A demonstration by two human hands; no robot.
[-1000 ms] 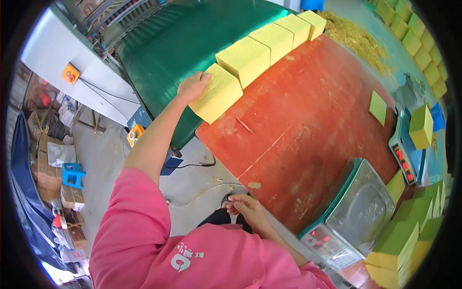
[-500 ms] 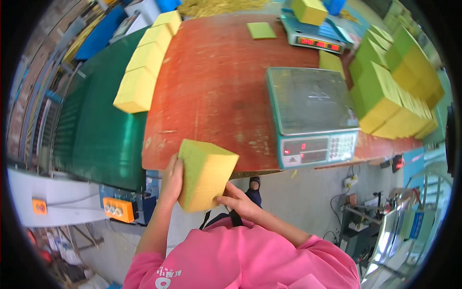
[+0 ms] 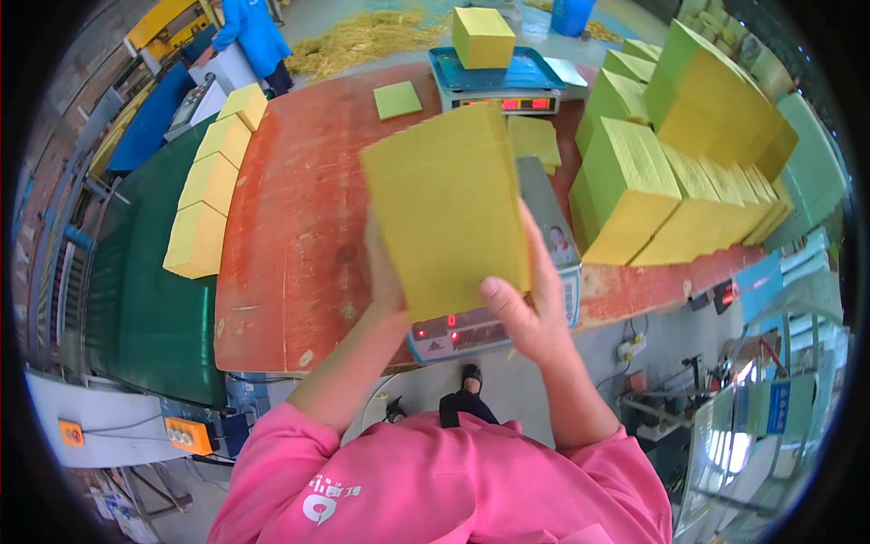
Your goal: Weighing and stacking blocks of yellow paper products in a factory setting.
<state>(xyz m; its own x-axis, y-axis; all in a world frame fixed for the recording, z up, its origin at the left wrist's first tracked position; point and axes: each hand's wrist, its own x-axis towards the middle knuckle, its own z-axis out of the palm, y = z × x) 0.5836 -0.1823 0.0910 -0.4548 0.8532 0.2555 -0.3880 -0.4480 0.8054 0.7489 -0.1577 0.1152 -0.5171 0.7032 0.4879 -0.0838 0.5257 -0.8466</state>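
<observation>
Between both hands I hold a thick yellow paper stack (image 3: 447, 207), raised above the near digital scale (image 3: 471, 331). My left hand (image 3: 384, 276) grips its left lower edge. At its lower right corner sits my right hand (image 3: 530, 299), thumb on the front face. The stack hides most of the scale's platform. Pink sleeves cover my upper arms.
A red-brown table (image 3: 290, 236) carries the scale. A row of yellow stacks (image 3: 210, 195) lies on a green conveyor (image 3: 136, 281) at left. Piled yellow-green stacks (image 3: 671, 172) fill the right. A second scale (image 3: 494, 77) bears one stack. A person in blue (image 3: 249, 32) stands far left.
The view has turned from the conveyor to the scale. My left hand left the row of stacks, and both hands lifted one stack from below the table edge up over the scale.
</observation>
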